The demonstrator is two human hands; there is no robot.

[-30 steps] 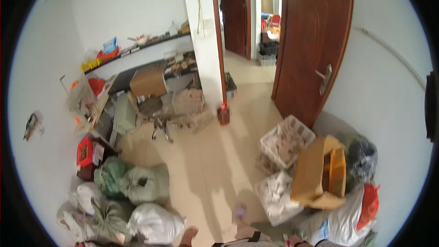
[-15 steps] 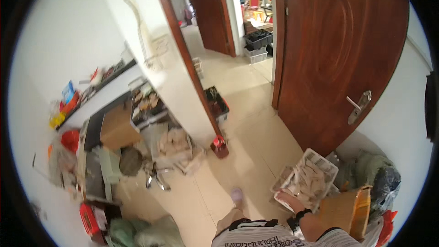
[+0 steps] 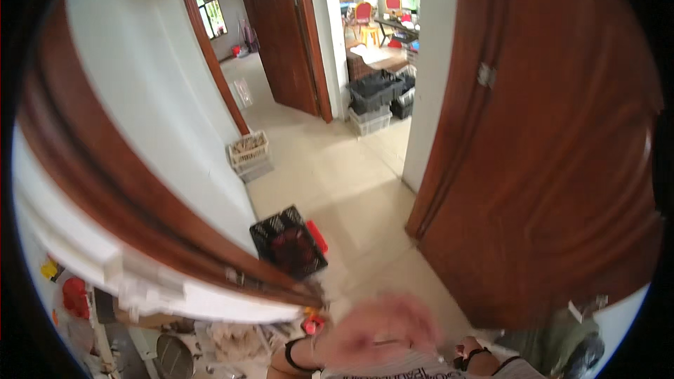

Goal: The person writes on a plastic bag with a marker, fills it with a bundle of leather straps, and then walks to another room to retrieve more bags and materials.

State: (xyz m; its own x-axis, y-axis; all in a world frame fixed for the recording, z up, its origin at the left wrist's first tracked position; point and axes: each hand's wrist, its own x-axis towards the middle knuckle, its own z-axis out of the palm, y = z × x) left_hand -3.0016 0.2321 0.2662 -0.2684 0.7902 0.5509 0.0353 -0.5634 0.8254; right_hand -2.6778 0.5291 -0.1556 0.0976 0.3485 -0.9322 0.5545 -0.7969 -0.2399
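Observation:
My left hand (image 3: 385, 330) is raised in front of my body at the lower middle, smeared by motion, with a dark band on its forearm. Its fingers cannot be made out, nor whether it holds anything. My right hand (image 3: 472, 348) is low beside my striped shirt, a black band at its wrist. Too little of its fingers shows to tell how they are held. Ahead of the left hand, a black plastic crate (image 3: 269, 228) with dark reddish contents stands on the floor against the wall. A red object (image 3: 317, 236) lies along its right side.
A brown door (image 3: 540, 161) stands open on the right; a blurred door frame (image 3: 151, 203) crosses on the left. Farther off are a pale crate (image 3: 250, 163), stacked black bins (image 3: 376, 92) and another open door (image 3: 279, 35). A small red container (image 3: 312, 323) sits by the frame's foot.
My view has moved forward into the doorway and tipped up toward the hallway. The right hand has left the white crate of pale pieces. My left hand has come into view.

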